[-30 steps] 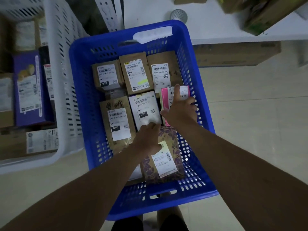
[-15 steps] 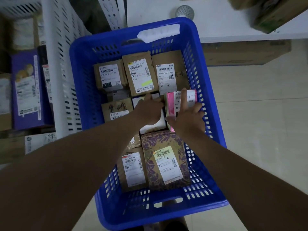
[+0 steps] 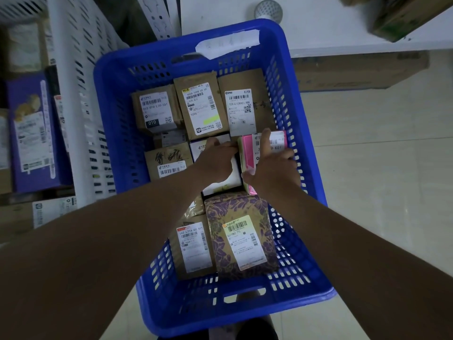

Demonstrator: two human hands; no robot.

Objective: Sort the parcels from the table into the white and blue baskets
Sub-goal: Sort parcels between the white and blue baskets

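Against blue basket (image 3: 115, 143) right wall, right hand (image 3: 273, 173) grips pink parcel (image 3: 247, 155); left hand (image 3: 215, 160) touches white parcel (image 3: 232, 179).

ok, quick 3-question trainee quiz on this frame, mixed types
1. True or false: the pink box lies in the white basket.
2. Which hand grips the pink box? A) left B) right C) neither
3. Fill in: the purple floral parcel lies in the ___ basket.

Key:
1. False: it is in the blue basket.
2. B: the right hand grips it; the left hand rests on the white box.
3. blue
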